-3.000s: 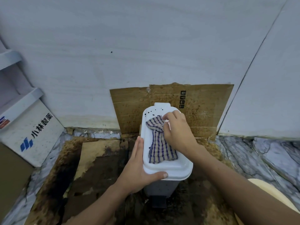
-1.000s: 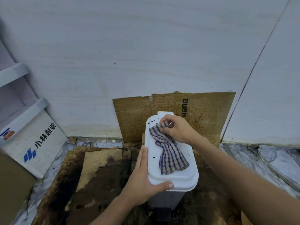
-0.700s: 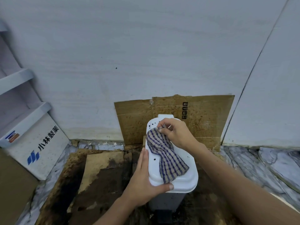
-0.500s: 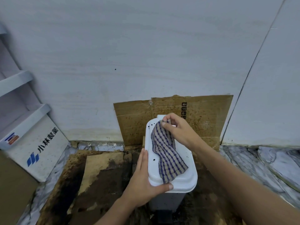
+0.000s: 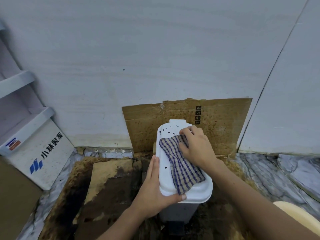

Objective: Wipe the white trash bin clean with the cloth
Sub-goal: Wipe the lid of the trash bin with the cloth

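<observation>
The white trash bin (image 5: 163, 158) stands on the floor in front of me, its closed lid dotted with dark specks near the far end. A blue-and-beige checked cloth (image 5: 181, 168) lies lengthwise along the lid. My right hand (image 5: 195, 145) presses down on the far part of the cloth, fingers curled over it. My left hand (image 5: 153, 189) clasps the lid's near left edge, thumb across the front rim. The bin's body below the lid is mostly hidden.
Stained cardboard (image 5: 216, 122) leans against the grey wall behind the bin, and more dirty cardboard (image 5: 107, 186) covers the floor to the left. A white box with blue printing (image 5: 39, 153) sits under shelves at left. Marble floor (image 5: 270, 172) lies at right.
My right hand has slid the cloth's far end down and flattened it on the lid, uncovering the specks at the far end. My left hand keeps its hold.
</observation>
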### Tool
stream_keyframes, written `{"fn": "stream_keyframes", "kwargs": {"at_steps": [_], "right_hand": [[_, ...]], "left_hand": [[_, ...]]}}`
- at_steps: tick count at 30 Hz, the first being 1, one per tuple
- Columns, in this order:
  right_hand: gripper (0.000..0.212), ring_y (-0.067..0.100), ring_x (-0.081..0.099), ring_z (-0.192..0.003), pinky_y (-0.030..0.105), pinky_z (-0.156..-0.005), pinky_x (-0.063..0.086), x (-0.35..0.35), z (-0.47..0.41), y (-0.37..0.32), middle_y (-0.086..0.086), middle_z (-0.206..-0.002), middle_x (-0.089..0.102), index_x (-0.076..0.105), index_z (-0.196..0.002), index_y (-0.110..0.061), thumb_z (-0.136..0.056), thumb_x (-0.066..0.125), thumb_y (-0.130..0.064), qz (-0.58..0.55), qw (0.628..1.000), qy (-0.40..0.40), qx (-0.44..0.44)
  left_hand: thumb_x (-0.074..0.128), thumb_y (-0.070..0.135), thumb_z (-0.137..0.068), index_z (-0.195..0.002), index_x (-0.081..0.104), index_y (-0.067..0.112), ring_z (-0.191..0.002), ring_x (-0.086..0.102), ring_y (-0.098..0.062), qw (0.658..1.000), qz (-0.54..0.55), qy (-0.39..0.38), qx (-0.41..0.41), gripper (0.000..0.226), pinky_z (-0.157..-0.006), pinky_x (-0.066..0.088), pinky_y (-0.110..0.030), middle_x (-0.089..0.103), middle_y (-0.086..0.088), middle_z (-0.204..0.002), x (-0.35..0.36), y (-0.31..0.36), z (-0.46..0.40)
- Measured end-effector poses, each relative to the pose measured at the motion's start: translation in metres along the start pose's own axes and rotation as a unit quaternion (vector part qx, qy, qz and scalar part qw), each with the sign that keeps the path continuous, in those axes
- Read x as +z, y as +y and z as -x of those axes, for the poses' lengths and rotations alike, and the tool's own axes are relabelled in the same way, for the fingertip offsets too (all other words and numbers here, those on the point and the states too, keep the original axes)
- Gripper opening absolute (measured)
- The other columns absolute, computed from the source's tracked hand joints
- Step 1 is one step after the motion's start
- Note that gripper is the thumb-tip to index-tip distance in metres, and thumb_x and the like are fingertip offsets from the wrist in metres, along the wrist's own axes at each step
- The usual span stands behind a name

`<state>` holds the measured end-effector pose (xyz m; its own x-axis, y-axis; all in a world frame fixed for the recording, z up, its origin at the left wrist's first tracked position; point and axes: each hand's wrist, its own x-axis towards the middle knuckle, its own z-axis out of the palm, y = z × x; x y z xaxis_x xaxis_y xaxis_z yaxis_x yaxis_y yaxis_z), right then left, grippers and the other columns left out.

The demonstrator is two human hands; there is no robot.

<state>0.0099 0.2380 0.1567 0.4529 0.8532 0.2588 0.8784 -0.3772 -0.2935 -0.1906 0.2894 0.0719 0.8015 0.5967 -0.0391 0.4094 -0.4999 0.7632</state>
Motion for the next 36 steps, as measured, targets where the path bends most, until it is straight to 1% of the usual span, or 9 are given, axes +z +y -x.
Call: {"fn": "stream_keyframes", "kwargs": {"at_steps": [4,8,16,23,27,30,32,34,36], "right_hand": [[0.046,0.020,0.043,-0.130,0.040,-0.110,0.037,0.000,0.019,-0.015,0.001,-0.141,0.050,0.056,-0.133,-0.014,-0.095,0.056,-0.039,-0.055,0.997,-0.030,-0.044],[0.063,0.018,0.029,-0.146,0.039,-0.122,0.022,0.011,0.037,-0.022,0.001,-0.159,0.034,0.037,-0.151,-0.017,-0.098,0.049,-0.048,-0.041,0.994,-0.095,-0.044],[0.060,0.014,0.008,-0.154,0.040,-0.125,0.004,0.022,0.037,0.001,-0.004,-0.167,0.014,0.017,-0.159,-0.024,-0.105,0.021,-0.050,-0.004,0.992,-0.121,-0.031],[0.054,0.019,0.015,-0.152,0.044,-0.116,0.017,0.031,-0.013,0.010,-0.007,-0.165,0.020,0.026,-0.154,-0.035,-0.102,0.029,-0.049,0.058,0.995,-0.086,0.003],[0.063,0.021,0.019,-0.148,0.045,-0.111,0.022,0.034,0.007,-0.009,-0.007,-0.165,0.020,0.024,-0.152,-0.035,-0.096,0.022,-0.062,0.065,0.988,-0.127,-0.065],[0.065,0.026,0.034,-0.141,0.046,-0.103,0.031,0.029,0.038,0.001,-0.003,-0.160,0.033,0.032,-0.147,-0.033,-0.093,0.017,-0.066,0.097,0.984,-0.120,-0.084],[0.061,0.033,0.050,-0.125,0.045,-0.093,0.038,0.024,0.030,0.011,0.007,-0.146,0.048,0.045,-0.135,-0.023,-0.093,0.020,-0.060,0.145,0.986,-0.077,-0.034],[0.059,0.037,0.046,-0.129,0.047,-0.102,0.036,0.025,0.001,0.017,0.015,-0.146,0.045,0.045,-0.135,-0.017,-0.095,0.024,-0.054,0.134,0.989,-0.057,0.019],[0.064,0.033,0.022,-0.150,0.048,-0.121,0.015,0.034,-0.037,0.016,0.016,-0.162,0.025,0.028,-0.151,-0.013,-0.100,0.024,-0.052,0.090,0.991,-0.087,0.038]], "left_hand": [[0.070,0.095,-0.054,-0.137,-0.036,0.063,-0.148,-0.013,0.013,1.000,0.002,0.006,0.004,0.139,-0.117,0.012,-0.022,-0.035,0.041,-0.155,0.001,0.000,0.000],[0.071,0.094,-0.053,-0.135,-0.038,0.065,-0.150,-0.008,0.012,1.000,0.005,0.015,0.001,0.140,-0.116,0.015,-0.020,-0.034,0.042,-0.155,0.002,-0.002,0.001],[0.069,0.096,-0.053,-0.147,-0.034,0.055,-0.151,-0.013,0.010,1.000,0.008,0.010,-0.001,0.145,-0.122,0.016,-0.027,-0.035,0.042,-0.154,-0.001,0.002,0.002],[0.070,0.095,-0.054,-0.154,-0.029,0.049,-0.147,-0.019,0.015,1.000,0.015,-0.001,0.000,0.147,-0.121,0.016,-0.026,-0.036,0.045,-0.151,-0.002,0.001,-0.001],[0.074,0.091,-0.056,-0.154,-0.024,0.050,-0.141,-0.024,0.023,0.999,0.024,0.006,0.020,0.145,-0.118,0.010,-0.020,-0.033,0.043,-0.154,-0.001,-0.005,-0.002],[0.074,0.090,-0.057,-0.155,-0.025,0.048,-0.144,-0.024,0.020,0.999,0.026,0.003,0.021,0.145,-0.119,0.008,-0.020,-0.034,0.044,-0.154,0.001,-0.003,-0.003],[0.075,0.089,-0.057,-0.155,-0.024,0.049,-0.143,-0.024,0.020,0.999,0.036,0.009,0.027,0.146,-0.120,0.010,-0.022,-0.033,0.045,-0.153,0.004,0.000,-0.005],[0.076,0.089,-0.055,-0.153,-0.024,0.054,-0.143,-0.022,0.022,0.999,0.048,0.011,0.024,0.145,-0.119,0.012,-0.023,-0.032,0.046,-0.154,0.005,0.002,-0.006],[0.077,0.090,-0.053,-0.150,-0.025,0.058,-0.145,-0.018,0.020,0.999,0.049,0.011,0.020,0.144,-0.119,0.014,-0.023,-0.030,0.047,-0.153,0.005,0.000,-0.008]]}}
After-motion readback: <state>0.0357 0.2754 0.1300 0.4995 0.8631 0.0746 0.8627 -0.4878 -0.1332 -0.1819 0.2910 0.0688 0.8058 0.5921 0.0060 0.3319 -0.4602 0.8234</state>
